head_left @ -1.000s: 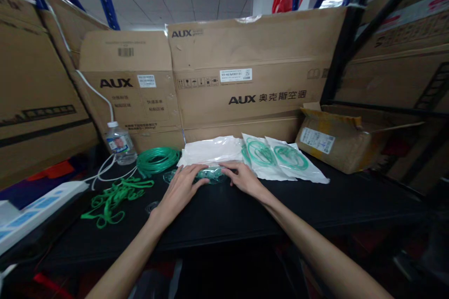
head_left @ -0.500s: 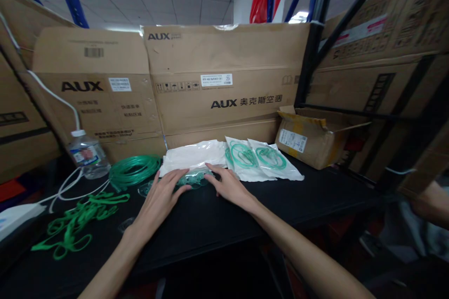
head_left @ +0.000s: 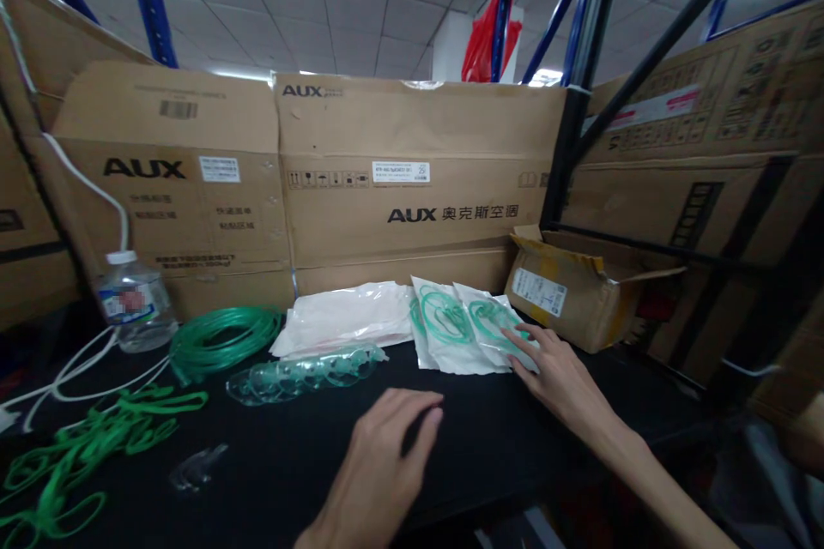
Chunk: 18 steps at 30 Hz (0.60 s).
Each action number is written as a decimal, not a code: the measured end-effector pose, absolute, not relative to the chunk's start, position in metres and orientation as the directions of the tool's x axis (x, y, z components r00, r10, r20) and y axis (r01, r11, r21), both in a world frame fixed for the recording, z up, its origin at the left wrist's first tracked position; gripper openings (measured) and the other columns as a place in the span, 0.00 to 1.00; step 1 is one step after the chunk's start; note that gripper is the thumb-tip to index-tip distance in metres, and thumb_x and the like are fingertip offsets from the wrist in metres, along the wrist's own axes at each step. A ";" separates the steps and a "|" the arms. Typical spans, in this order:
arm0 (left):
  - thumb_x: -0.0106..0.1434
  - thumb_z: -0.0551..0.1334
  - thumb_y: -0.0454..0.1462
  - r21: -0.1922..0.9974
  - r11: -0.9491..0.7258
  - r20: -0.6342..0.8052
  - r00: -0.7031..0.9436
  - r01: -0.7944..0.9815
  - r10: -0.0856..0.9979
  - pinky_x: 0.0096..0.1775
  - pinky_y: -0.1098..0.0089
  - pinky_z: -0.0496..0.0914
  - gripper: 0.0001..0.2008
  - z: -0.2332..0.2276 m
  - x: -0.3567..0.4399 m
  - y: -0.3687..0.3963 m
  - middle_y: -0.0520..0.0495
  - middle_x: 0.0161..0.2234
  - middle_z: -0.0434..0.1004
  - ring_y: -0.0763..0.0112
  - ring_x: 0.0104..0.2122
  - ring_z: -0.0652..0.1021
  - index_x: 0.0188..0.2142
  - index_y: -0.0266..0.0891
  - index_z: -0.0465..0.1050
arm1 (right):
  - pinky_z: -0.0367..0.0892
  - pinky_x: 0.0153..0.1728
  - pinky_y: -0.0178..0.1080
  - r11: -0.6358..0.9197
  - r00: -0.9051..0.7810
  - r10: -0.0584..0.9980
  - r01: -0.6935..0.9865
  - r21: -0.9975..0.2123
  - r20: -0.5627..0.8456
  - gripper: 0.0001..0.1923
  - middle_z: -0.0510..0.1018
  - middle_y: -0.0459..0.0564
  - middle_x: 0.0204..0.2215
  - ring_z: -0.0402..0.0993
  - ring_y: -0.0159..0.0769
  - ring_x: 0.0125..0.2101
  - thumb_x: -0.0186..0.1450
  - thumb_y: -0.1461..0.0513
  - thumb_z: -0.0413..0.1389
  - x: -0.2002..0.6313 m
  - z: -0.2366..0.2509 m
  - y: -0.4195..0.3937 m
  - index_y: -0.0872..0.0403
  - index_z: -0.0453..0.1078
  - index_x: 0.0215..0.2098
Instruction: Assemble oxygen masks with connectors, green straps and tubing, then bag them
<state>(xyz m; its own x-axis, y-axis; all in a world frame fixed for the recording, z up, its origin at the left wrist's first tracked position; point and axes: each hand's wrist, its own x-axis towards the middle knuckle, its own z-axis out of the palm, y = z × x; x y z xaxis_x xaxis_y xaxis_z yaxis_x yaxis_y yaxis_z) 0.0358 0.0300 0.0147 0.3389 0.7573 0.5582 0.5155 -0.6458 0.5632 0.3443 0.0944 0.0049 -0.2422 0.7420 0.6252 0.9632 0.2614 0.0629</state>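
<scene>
The pouch [head_left: 493,328] lies flat at the fingertips of my right hand [head_left: 550,367], its near right corner under them. State of grip: fingers spread and loosely bent, thumb apart from them. I touch or hover just over the film; contact cannot be confirmed, and no pinch is visible. Caution: a hold on this corner alone could let the slack film slip or crease, since the tubing lies off to the left of my fingertips.

The second pouch [head_left: 447,326] is just left of the first, and their edges meet or overlap. A sideways pull from my grip could drag both, because the film may cling.

My left hand [head_left: 390,456] is nearer to me and left of the grip, above the table [head_left: 480,437]. Its thumb and fingers curve with a gap between them; nothing is seen in them. If it swings left and forward, it could knock the masks [head_left: 305,376], nested in a row and likely to roll or spread. The white bags [head_left: 351,316] behind them could slide, being slick.

Beyond my right fingers stands the open box [head_left: 596,300]. A high, careless reach could catch its flap.
</scene>
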 end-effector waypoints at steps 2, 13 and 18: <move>0.71 0.56 0.36 0.651 -0.620 0.489 0.383 0.438 0.784 0.58 0.57 0.69 0.14 0.012 0.076 0.028 0.47 0.50 0.82 0.61 0.51 0.79 0.52 0.43 0.77 | 0.72 0.39 0.50 0.236 -0.248 0.763 0.967 0.100 0.597 0.16 0.80 0.59 0.45 0.78 0.53 0.42 0.71 0.60 0.49 0.350 -0.001 0.101 0.52 0.78 0.48; 0.61 0.59 0.29 0.983 -0.109 0.149 0.293 -0.148 0.944 0.55 0.59 0.68 0.15 0.004 0.190 0.078 0.39 0.45 0.83 0.53 0.50 0.79 0.46 0.36 0.79 | 0.69 0.29 0.40 0.219 -0.216 0.747 0.973 0.074 0.629 0.18 0.76 0.56 0.33 0.78 0.43 0.30 0.74 0.61 0.44 0.338 0.010 0.104 0.56 0.75 0.39; 0.63 0.59 0.32 0.908 0.132 -0.023 0.268 -0.398 0.963 0.56 0.61 0.67 0.15 -0.004 0.217 0.091 0.39 0.46 0.79 0.56 0.53 0.76 0.50 0.35 0.73 | 0.68 0.28 0.41 0.224 -0.209 0.713 0.972 0.065 0.670 0.18 0.76 0.56 0.34 0.77 0.44 0.30 0.75 0.60 0.42 0.327 0.013 0.095 0.56 0.74 0.40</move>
<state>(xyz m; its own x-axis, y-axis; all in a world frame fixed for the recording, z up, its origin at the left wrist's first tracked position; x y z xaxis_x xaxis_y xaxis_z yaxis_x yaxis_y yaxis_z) 0.2171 0.0908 -0.0041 0.2683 0.9631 -0.0229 -0.3977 0.1324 0.9079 0.3274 0.0949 0.0129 -0.2086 0.7128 0.6696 0.9725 0.2237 0.0649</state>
